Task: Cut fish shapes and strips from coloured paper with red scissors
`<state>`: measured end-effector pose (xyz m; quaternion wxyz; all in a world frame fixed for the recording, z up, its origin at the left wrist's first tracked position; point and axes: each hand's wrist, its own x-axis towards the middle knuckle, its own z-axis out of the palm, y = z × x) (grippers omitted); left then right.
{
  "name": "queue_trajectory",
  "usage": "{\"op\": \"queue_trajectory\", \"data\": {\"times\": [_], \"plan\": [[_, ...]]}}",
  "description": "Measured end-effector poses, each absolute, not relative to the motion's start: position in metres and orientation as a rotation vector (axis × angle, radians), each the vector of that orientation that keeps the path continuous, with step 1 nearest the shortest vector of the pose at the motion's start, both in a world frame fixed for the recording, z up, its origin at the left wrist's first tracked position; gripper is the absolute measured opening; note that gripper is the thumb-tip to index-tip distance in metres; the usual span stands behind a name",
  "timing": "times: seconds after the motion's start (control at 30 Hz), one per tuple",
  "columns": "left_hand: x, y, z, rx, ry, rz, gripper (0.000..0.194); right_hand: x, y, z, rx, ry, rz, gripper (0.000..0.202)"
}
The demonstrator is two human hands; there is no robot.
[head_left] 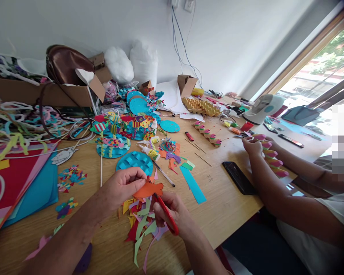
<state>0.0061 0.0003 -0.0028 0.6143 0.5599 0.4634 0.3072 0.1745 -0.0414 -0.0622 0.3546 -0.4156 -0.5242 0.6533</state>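
Observation:
My left hand [130, 183] pinches a small orange paper fish [149, 190] between thumb and fingers. Red-handled scissors [168, 214] are gripped in my right hand [173, 212], with their blades up against the lower edge of the fish; the blade tips are partly hidden. Under both hands lies a pile of coloured paper scraps [145, 225] in green, yellow, red and purple. Just beyond my left hand sits a blue disc of looped paper [134, 162]. A pen [164, 173] lies close to the fish, and a blue paper strip [193, 185] is to its right.
On the right, a co-worker's hands [253, 147] hold a row of pink-and-green pieces [271, 154] above a black phone [238, 177]. Glue bottles [151, 152], decorated fish [114, 143] and thin sticks [202, 158] lie beyond my hands. Coloured paper sheets [43, 187] cover the left side.

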Motion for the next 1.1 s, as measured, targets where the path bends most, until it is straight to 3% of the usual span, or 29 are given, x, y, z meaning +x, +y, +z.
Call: {"op": "queue_trajectory", "data": {"times": [1.1], "plan": [[0.009, -0.0011, -0.0019, 1.262, 1.061, 0.709, 0.013, 0.1746, -0.0412, -0.0614, -1.098, -1.398, 1.624, 0.031]]}}
